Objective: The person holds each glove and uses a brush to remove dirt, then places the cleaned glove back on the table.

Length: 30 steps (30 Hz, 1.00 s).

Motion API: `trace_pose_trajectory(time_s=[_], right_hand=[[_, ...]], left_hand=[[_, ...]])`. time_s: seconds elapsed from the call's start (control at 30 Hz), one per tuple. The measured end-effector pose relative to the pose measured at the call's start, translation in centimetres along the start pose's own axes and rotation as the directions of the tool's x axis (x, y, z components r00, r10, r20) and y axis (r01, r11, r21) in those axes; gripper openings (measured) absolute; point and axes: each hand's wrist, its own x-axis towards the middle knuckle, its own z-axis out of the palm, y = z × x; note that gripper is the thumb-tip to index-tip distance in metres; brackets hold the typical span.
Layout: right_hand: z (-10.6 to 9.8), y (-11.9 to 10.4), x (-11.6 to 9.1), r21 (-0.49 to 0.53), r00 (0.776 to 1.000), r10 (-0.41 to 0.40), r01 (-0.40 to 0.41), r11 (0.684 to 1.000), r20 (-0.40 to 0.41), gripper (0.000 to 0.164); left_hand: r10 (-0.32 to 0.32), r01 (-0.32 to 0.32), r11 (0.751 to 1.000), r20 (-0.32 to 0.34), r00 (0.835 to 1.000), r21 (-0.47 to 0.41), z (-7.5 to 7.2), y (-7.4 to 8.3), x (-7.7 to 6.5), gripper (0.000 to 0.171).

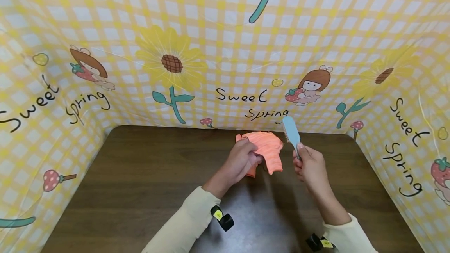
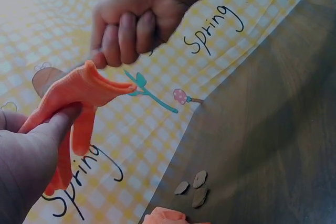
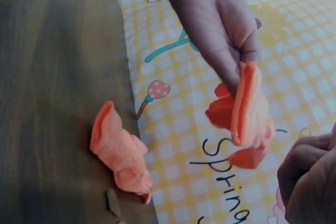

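Note:
My left hand (image 1: 242,159) pinches an orange knitted glove (image 1: 268,149) between thumb and fingers, above the far part of the table. Its cuff and drooping fingers show in the left wrist view. To its right, my right hand (image 1: 311,167) grips a light blue brush (image 1: 291,130) by the handle, with its head up and bristles facing the glove. Brush and glove stand apart. In the right wrist view, a second orange glove (image 3: 121,150) lies on the table, while my right hand (image 3: 310,177) is only partly in frame.
Several flat grey-brown pieces (image 2: 200,197) lie near the second glove on the dark wooden table (image 1: 140,190). A yellow-checked cloth (image 1: 225,50) with printed flowers and lettering stands behind the table and along both sides. Each wrist wears a black band.

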Motion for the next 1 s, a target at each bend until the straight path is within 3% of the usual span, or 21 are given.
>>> trace_pose_trajectory(time_s=[0.1,0.2,0.27,0.33,0.47,0.63,0.77,0.83,1.0], right_hand=[[0.5,0.0,-0.4,0.017,0.996,-0.030,0.029,0.999,0.079,0.041],[1.4,0.3,-0.8,0.012,0.984,-0.036,0.035,0.999,0.174,0.041],[1.8,0.6,-0.8,0.006,0.980,-0.035,0.034,0.999,0.193,0.041],[2.0,0.7,-0.8,-0.003,0.984,-0.028,0.029,1.000,0.174,0.042],[1.8,0.7,-0.5,-0.007,0.992,-0.018,0.019,1.000,0.124,0.042],[1.5,0.4,-0.2,0.000,0.996,-0.006,0.006,1.000,0.092,0.041],[1.2,0.5,-0.1,0.005,0.996,0.015,-0.015,1.000,0.088,0.040],[1.0,0.6,0.0,0.002,0.996,0.021,-0.021,1.000,0.089,0.040],[0.4,0.8,0.3,-0.004,0.996,0.033,-0.033,0.999,0.081,0.039]], left_hand=[[0.007,-0.007,1.000,0.011,1.000,0.007,0.0,0.2,0.0,0.028],[-0.037,0.035,0.999,0.061,0.997,0.039,-0.1,0.5,0.0,0.022],[-0.058,0.053,0.997,0.080,0.995,0.061,0.0,0.6,0.0,0.030],[-0.071,0.067,0.995,0.062,0.996,0.068,0.0,0.6,0.0,0.032],[-0.046,0.045,0.996,0.015,0.999,0.076,0.0,0.4,0.1,0.013],[-0.057,0.053,0.995,0.044,0.997,0.086,-0.3,0.3,0.0,0.018],[-0.063,0.060,0.997,0.059,0.996,0.054,-0.4,0.3,-0.2,0.011],[-0.064,0.062,0.997,0.063,0.996,0.040,-0.4,0.3,-0.3,0.020],[-0.078,0.076,0.995,0.040,0.996,0.058,-0.4,0.3,-0.6,0.011]])
